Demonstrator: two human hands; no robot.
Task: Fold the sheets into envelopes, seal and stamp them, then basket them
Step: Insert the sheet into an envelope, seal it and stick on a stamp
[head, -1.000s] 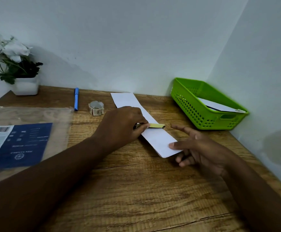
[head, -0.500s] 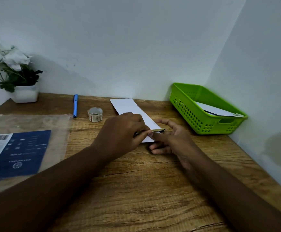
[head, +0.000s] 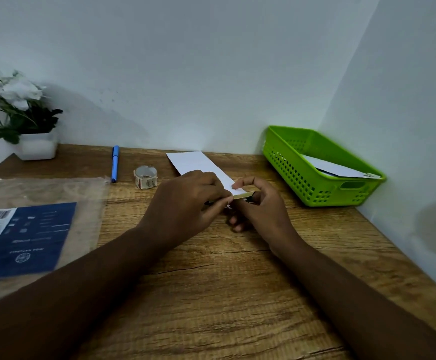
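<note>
A long white envelope [head: 198, 162] lies on the wooden desk [head: 211, 294], running from the back wall toward me; its near end is hidden under my hands. My left hand [head: 185, 201] pinches a small yellowish stamp [head: 243, 195] between thumb and fingers just above the envelope. My right hand [head: 261, 209] meets it from the right, fingers curled, holding the stamp's other end. A green plastic basket [head: 302, 183] stands at the right against the wall, with a white envelope [head: 336, 168] lying in it.
A roll of stamps [head: 145, 177] and a blue pen [head: 115, 163] lie left of the envelope. A clear plastic packet with a blue card [head: 29, 235] covers the desk's left side. A white potted plant [head: 16, 113] sits in the back left corner. Walls close in behind and at right.
My right hand left the envelope's near corner, moved up to my left hand and took the stamp's free end. The envelope's near end is now covered by both hands.
</note>
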